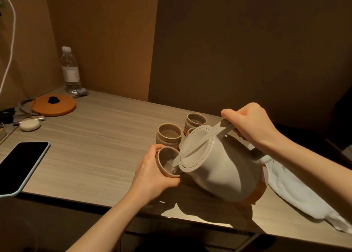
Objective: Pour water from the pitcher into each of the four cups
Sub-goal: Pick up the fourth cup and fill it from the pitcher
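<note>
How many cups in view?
4. One tilted in the left hand at the pitcher spout; one just behind it; one farther back; one mostly hidden behind the pitcher lid.

The beige pitcher (219,168), lid on, orange at its base, is tipped steeply to the left, its spout over the rim of a tan cup (167,161) tilted toward it; water shows inside that cup. Behind it stands a second cup (169,134), upright with liquid in it, a third (195,120) farther back, and a fourth (191,131) mostly hidden by the lid.
</note>
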